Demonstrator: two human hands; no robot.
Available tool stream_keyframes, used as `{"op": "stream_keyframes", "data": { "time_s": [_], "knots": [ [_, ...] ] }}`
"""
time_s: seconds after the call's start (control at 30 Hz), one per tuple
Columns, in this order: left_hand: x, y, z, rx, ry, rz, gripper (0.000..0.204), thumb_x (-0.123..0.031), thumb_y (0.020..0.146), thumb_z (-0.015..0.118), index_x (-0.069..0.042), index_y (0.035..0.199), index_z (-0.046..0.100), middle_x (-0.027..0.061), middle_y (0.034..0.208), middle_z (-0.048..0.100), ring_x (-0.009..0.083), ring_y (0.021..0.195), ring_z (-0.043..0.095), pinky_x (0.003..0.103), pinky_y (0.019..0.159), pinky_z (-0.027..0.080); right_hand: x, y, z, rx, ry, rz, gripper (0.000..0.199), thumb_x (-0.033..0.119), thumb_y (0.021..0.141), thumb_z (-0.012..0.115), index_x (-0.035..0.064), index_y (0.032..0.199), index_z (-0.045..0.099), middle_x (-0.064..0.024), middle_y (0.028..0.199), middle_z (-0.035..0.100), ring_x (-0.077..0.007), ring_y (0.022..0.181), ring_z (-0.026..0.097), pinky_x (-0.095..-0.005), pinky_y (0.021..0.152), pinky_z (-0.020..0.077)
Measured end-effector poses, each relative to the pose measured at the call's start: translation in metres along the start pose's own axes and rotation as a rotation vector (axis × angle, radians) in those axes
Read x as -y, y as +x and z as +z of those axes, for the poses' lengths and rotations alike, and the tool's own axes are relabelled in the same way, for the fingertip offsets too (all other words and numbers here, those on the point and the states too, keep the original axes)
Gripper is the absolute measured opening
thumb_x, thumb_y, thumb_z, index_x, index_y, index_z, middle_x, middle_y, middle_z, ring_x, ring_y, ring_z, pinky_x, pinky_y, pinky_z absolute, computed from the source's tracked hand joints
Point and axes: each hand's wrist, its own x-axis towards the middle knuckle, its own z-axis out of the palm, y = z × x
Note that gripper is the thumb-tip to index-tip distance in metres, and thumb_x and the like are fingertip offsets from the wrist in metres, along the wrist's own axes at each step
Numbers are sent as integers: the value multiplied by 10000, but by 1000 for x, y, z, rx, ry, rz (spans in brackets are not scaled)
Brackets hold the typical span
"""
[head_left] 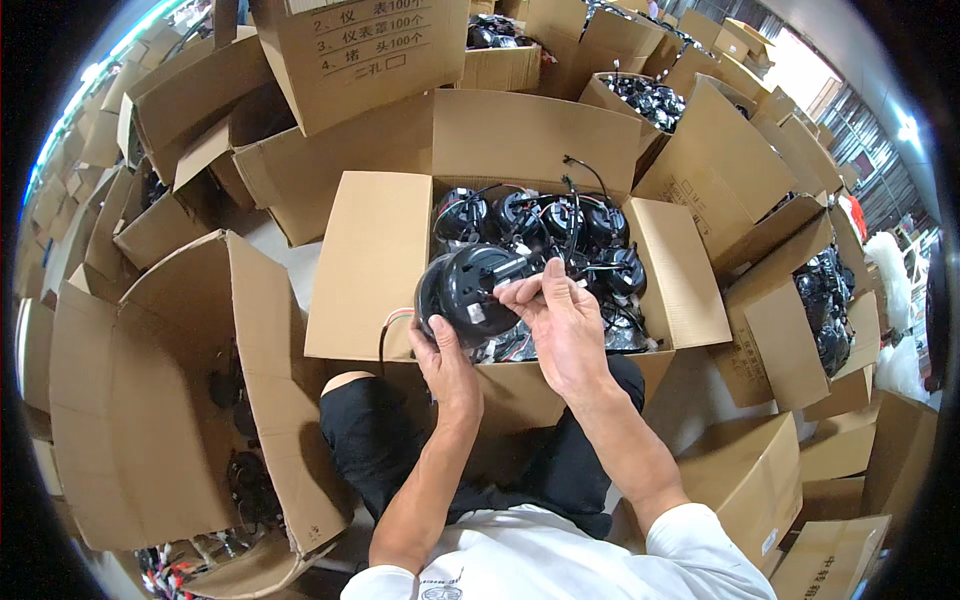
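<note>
White shirt cloth (pixel 560 562) is seen nearest, with dark trousers (pixel 372 428) beyond. By the left hand (pixel 450 378), a round black housing (pixel 468 297) is clasped above an open carton (pixel 378 265); whether its stem (pixel 508 268) is pinched by the right hand (pixel 562 325) cannot be told. Similar housings (pixel 605 226) are packed inside; more cartons (pixel 700 165) are crowded behind.
</note>
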Motion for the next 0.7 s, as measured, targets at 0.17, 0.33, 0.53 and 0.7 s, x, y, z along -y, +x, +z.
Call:
{"op": "stream_keyframes", "data": {
  "time_s": [0.17, 0.33, 0.53, 0.7],
  "knots": [
    [-1, 3, -11, 96, -50, -21, 661, -387, 1025, 599, 52, 1447, 342, 156, 1317, 514, 203, 1168, 557, 327, 1008, 465, -4, -17, 6, 102, -91, 5, 494, 343, 1099, 407, -6, 809, 603, -138, 871, 667, -233, 928, 655, -381, 931, 508],
    [-32, 15, -1, 253, 306, -21, 637, -186, 869, 764, 70, 1365, 459, 126, 1192, 606, 198, 1077, 605, 324, 952, 494, 13, -18, -6, 207, -145, 41, 444, 333, 1094, 411, -41, 986, 625, -159, 1074, 671, -250, 1040, 671, -382, 868, 585],
    [-134, 67, 10, 575, 782, 145, 675, -237, 821, 817, 125, 1313, 532, 157, 1176, 633, 184, 1026, 636, 309, 902, 519, 107, 18, -81, -3, -348, -111, 417, 373, 1047, 541, -6, 1188, 645, -142, 1164, 669, -205, 999, 696, -317, 759, 624],
    [-165, 59, 58, 1243, 1132, -27, 728, -315, 781, 819, 15, 1377, 564, 177, 1266, 643, 249, 1160, 618, 356, 1000, 494, 104, 48, -61, 105, -416, -635, 412, 343, 1056, 545, -21, 1222, 642, -118, 1197, 674, -176, 1045, 658, -310, 900, 554]
  ]
}}
